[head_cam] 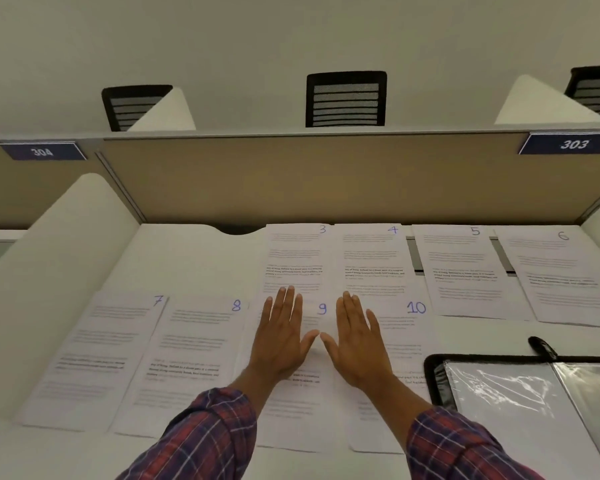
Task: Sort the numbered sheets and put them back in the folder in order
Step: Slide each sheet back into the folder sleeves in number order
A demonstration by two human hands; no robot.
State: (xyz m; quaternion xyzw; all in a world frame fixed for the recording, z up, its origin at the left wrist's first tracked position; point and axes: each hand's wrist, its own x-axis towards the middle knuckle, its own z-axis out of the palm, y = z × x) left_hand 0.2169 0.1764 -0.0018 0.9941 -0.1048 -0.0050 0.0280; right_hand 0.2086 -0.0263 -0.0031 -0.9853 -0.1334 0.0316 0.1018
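Printed sheets with blue handwritten numbers lie in two rows on the white desk. The far row holds sheet 3 (295, 258), sheet 4 (373, 258), sheet 5 (465, 271) and sheet 6 (561, 278). Sheet 7 (94, 355), sheet 8 (191, 362), sheet 9 (305, 403) and sheet 10 (402, 341) make up the near row. My left hand (281, 337) lies flat and open on sheet 9. My right hand (355, 341) lies flat at the left edge of sheet 10. Both thumbs point toward each other. The black folder (433, 372) with clear sleeves lies open at the near right.
A tan partition (291, 174) closes the desk's far side, and white side dividers (59, 271) flank it. A black pen (542, 347) rests by the folder's top edge. Black chairs (346, 98) stand behind the partition. Bare desk shows at the far left (187, 254).
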